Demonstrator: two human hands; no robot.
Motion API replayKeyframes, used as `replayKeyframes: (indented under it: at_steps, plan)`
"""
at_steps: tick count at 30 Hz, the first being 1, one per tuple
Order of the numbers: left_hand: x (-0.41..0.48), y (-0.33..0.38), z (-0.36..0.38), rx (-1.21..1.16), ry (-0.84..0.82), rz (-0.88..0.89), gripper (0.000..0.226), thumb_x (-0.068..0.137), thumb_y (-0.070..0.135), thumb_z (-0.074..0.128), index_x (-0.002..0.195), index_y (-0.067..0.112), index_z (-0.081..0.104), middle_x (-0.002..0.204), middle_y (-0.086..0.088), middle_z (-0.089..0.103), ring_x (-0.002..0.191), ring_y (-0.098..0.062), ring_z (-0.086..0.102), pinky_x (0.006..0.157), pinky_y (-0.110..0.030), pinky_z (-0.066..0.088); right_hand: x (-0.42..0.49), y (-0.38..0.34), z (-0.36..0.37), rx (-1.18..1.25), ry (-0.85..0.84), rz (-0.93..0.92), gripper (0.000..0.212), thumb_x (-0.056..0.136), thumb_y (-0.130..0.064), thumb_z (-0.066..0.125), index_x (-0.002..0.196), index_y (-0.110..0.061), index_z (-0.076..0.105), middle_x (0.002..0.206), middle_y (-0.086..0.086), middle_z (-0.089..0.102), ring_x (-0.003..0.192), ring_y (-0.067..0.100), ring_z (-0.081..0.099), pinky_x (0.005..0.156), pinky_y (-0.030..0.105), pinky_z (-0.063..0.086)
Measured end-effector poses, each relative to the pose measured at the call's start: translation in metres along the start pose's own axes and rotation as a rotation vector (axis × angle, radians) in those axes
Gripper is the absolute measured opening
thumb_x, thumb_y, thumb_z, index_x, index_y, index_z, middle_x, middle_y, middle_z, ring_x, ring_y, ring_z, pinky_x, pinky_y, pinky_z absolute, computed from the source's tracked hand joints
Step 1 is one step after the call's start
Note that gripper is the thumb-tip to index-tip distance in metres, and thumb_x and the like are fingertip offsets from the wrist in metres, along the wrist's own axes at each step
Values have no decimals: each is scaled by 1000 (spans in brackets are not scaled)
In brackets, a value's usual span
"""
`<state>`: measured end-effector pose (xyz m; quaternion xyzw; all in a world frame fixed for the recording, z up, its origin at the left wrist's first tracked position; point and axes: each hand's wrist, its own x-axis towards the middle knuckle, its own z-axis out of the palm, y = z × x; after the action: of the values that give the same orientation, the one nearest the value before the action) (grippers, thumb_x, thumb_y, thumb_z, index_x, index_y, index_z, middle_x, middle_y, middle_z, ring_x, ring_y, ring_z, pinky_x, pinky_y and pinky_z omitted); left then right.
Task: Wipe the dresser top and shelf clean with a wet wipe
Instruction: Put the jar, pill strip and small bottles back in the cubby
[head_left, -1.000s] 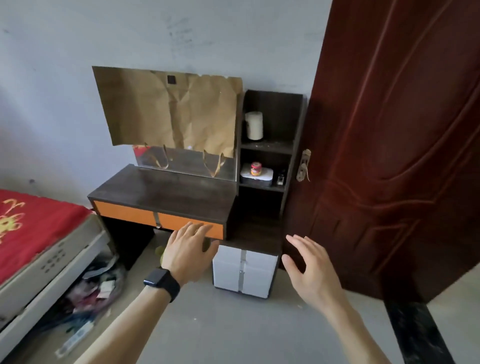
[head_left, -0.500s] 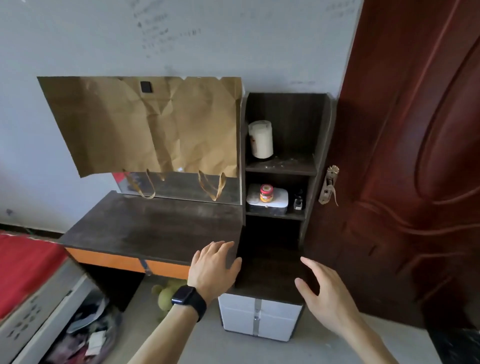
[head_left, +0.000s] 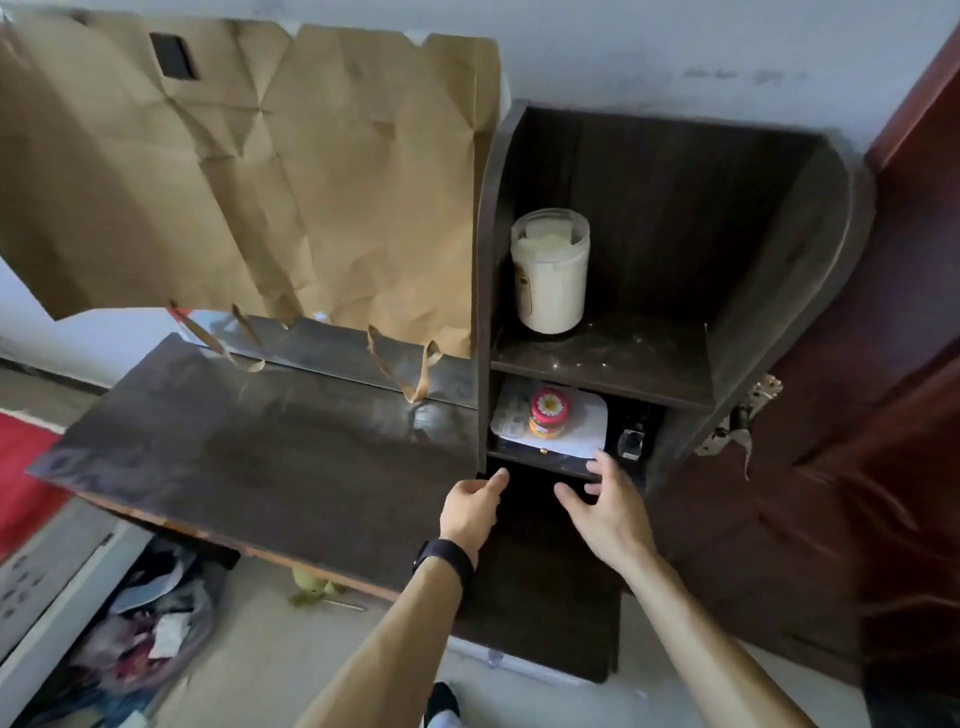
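Both forearms enter from the bottom, hands side by side at the shelf unit's dark bottom bay. Left hand: black watch on wrist, fingers loosely curled, empty. Right hand: fingers spread, empty, tips at the lower shelf front edge; can't tell if touching.

Dresser top is left of the hands, long axis left-right, right end butting the upright unit.

Lower shelf: white flat pack with a red-lidded jar on it. Upper shelf: white lidded canister at left, upright. Brown paper bag hangs behind the top.
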<state>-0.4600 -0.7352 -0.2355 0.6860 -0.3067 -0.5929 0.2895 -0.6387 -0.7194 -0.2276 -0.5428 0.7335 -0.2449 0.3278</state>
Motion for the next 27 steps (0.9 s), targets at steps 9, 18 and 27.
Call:
replayKeyframes:
  at_steps: [9,18,27]
  plan:
    - [92,31,34,-292,-66,-264,42,84,55,68,94,15,59,97,1,62,90,-22,60,75,-36,43,82,-22,35,16,102,217,83,83,-45,73,150,-14,35,146,13,45,133,27,45,103,31,37]
    - [118,25,40,-306,9,-234,45,77,56,75,86,13,67,92,-5,74,80,-21,67,76,-33,50,104,-32,46,23,77,269,87,76,-58,75,148,-27,37,143,12,44,130,31,48,99,32,41]
    - [63,0,-7,-33,-74,-48,36,76,51,78,84,17,72,82,3,77,62,-6,63,57,-18,45,7,27,39,395,162,275,60,68,-45,88,118,-26,61,112,-7,70,101,7,66,83,12,48]
